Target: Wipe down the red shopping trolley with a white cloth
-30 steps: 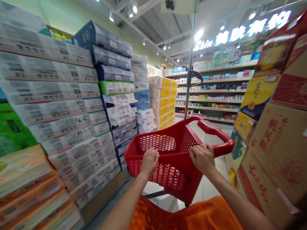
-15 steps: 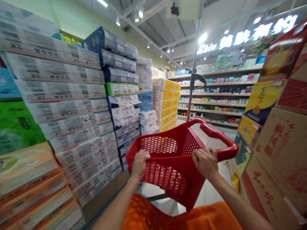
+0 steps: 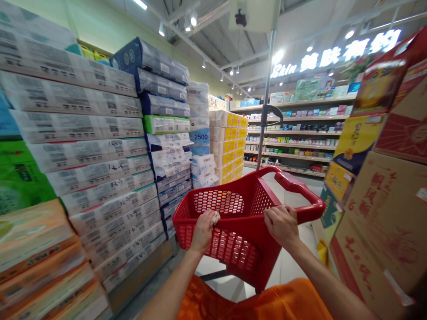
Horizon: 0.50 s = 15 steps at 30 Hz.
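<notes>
A red plastic shopping basket [image 3: 233, 202] with a honeycomb mesh wall and a thick loop handle [image 3: 300, 191] stands in front of me at waist height, with nothing visible inside. My left hand [image 3: 204, 230] is closed over its near rim, with a small white cloth or tissue [image 3: 215, 217] showing at the fingertips. My right hand [image 3: 282, 224] is closed on the rim near the base of the handle.
Stacked packs of tissue paper [image 3: 100, 169] wall the left side. Cardboard boxes [image 3: 383, 200] stand close on the right. A metal pole [image 3: 265, 102] rises behind the basket, product shelves [image 3: 293, 133] line the far wall, and pale floor [image 3: 287, 262] runs between.
My left hand has slid to the right along the near rim, after moving left half a second before. My right hand has kept its grip. The view has shifted slightly.
</notes>
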### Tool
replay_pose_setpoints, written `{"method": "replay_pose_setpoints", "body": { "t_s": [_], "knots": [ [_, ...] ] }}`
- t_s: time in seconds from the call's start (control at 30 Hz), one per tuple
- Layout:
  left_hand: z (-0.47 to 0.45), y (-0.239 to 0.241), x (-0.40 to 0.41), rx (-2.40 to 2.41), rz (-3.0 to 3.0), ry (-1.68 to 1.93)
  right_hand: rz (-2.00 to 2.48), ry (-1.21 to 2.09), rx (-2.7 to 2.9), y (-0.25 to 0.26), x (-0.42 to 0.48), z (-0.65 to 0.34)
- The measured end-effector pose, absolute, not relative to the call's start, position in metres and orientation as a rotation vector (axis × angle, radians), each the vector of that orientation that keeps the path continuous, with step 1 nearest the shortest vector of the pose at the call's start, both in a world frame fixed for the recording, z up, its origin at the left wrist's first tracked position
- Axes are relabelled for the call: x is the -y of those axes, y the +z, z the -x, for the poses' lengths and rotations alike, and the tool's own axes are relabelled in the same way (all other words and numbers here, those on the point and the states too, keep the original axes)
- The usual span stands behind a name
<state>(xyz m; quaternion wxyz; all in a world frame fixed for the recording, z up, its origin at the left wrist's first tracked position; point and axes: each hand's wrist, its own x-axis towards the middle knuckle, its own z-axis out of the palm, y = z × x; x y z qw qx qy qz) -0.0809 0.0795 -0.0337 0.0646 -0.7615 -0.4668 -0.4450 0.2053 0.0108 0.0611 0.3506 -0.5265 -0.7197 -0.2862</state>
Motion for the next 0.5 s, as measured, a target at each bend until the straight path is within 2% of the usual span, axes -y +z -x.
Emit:
{"method": "replay_pose_setpoints", "body": {
  "t_s": [0.07, 0.27, 0.5],
  "knots": [
    [0.085, -0.034, -0.080, 1.386, 2.324, -1.339, 1.345, -0.748, 1.872, 0.061, -0.010, -0.206],
    [0.151, -0.048, -0.085, 1.739, 1.909, -1.410, 1.370, -0.757, 1.859, 0.061, -0.010, -0.204],
    [0.064, -0.039, -0.073, 1.408, 2.273, -1.302, 1.331, -0.745, 1.856, 0.061, -0.011, -0.207]
  ]
}}
